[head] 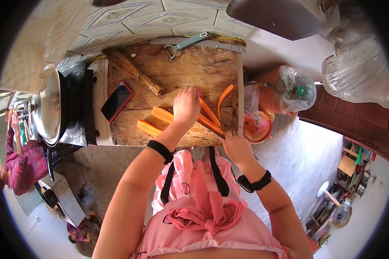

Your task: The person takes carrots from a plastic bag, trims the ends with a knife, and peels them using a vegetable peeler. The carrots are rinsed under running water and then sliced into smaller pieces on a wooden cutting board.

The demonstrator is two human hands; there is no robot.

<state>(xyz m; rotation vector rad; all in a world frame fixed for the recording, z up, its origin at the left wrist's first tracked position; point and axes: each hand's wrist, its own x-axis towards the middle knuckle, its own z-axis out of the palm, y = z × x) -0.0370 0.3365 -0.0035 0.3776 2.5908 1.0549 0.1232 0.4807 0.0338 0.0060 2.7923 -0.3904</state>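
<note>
My left hand [187,104] bends over peeled carrot pieces on a worn wooden board [181,61], its fingers holding one near the middle. A long carrot piece [208,123] runs from under it towards my right hand [237,147]. That hand is closed on what appears to be a knife [218,131]; only a thin dark strip of blade shows along the carrot, and the handle is hidden. Another carrot strip [210,112] lies just beyond the blade, and a thin curved one [224,98] is farther right. Two thicker carrot pieces [149,127] [162,114] rest left of my wrist.
A phone [117,101], a twig whisk brush [137,73] and a green peeler [184,45] lie on the board. Left stands a lidded wok [48,110]; right, a red-rimmed container [257,126] and a plastic-covered jar [298,89]. Another person [24,162] is at far left.
</note>
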